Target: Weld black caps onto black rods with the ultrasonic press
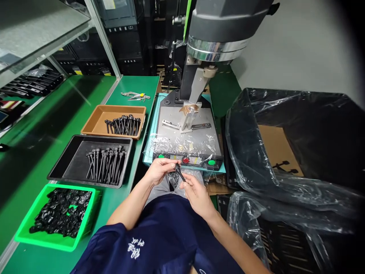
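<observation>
Head view: the black ribbed piece point(179, 172) is up in the air between both hands, just in front of the machine's point(205, 114) front edge, near its red button point(185, 160). Its long axis slants, thicker end up and to the left, thin end down and to the right. Left hand point(157, 171) has a narrow pinch grip on the thick end, right hand point(197, 194) pinches near the thin end, so neither one's really nearer. Off to the left, along the tabletop's point(111, 199) right edge, there's a brown tray point(98, 118) and a black tray point(75, 156) of long black pieces, plus a green bin point(95, 205) of small black parts by the near edge.
</observation>
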### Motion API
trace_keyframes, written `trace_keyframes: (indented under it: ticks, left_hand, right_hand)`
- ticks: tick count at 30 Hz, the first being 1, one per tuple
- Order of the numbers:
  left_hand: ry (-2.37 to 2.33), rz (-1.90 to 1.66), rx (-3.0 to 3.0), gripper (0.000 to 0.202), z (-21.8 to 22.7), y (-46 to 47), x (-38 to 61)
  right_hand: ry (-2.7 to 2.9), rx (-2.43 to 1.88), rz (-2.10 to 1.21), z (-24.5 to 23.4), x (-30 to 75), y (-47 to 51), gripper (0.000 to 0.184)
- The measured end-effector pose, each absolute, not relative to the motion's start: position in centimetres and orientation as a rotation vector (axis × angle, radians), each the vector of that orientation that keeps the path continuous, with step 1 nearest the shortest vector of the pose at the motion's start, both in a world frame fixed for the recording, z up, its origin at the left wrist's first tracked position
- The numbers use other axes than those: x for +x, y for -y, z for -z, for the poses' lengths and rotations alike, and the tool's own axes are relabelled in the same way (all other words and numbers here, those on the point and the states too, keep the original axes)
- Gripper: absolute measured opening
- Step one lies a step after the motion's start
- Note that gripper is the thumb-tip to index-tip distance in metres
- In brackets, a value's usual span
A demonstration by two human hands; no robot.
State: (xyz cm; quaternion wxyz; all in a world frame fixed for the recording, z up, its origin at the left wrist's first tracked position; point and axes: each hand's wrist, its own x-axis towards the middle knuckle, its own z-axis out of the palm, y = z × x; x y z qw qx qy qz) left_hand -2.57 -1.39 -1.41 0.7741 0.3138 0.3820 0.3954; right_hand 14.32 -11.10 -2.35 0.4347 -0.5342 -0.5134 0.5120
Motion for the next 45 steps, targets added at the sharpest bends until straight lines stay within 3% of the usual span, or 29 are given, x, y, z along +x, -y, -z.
trace_keyframes:
  ticks: [3, 6, 8, 13, 16, 19, 23, 30, 37, 45]
  left_hand:
    - [-0.875, -0.826, 0.701, 0.038, 1.4, 1.1, -2.6]
    - [-0.898, -0.837, 0.732, 0.040, 1.6, 1.1, -2.2]
    - [-0.905, -0.872, 0.764, 0.040, 1.9, 1.3, -1.9]
    - [-0.816, -0.917, 0.884, 0.038, 2.3, 2.4, -1.2]
    - [-0.762, -0.953, 0.963, 0.037, 2.1, 2.9, -0.9]
    - [-0.719, -0.971, 1.033, 0.036, 1.7, 2.4, -0.6]
    - [-0.760, -1.012, 1.263, 0.032, 0.5, -0.3, 0.2]
    - [-0.920, -1.162, 1.346, 0.032, -1.8, -5.1, 3.9]
    - [-0.973, -1.184, 1.187, 0.040, -1.9, -10.1, 7.9]
    - [-1.140, -1.300, 1.500, 0.014, -2.0, -17.1, 8.4]
  right_hand:
    - [1.540, -1.423, -0.884, 2.7, 14.3, 11.3, 0.032]
    - [1.575, -1.407, -0.756, 3.0, 14.2, 11.4, 0.033]
    - [1.500, -1.410, -0.836, 3.2, 14.2, 11.4, 0.032]
    - [0.989, -1.240, -1.449, 3.0, 14.3, 11.3, 0.040]
    - [0.900, -1.175, -1.504, 3.2, 14.5, 11.3, 0.041]
    - [1.076, -1.260, -1.303, 3.8, 14.9, 10.9, 0.038]
    - [1.425, -1.384, -0.794, 4.1, 16.1, 8.8, 0.034]
    - [1.688, -1.284, -0.074, 2.6, 18.5, 2.6, 0.032]
    - [1.682, -1.312, 0.127, 3.5, 20.3, -3.1, 0.030]
    - [1.589, -1.483, -0.093, 5.0, 24.2, -5.6, 0.049]
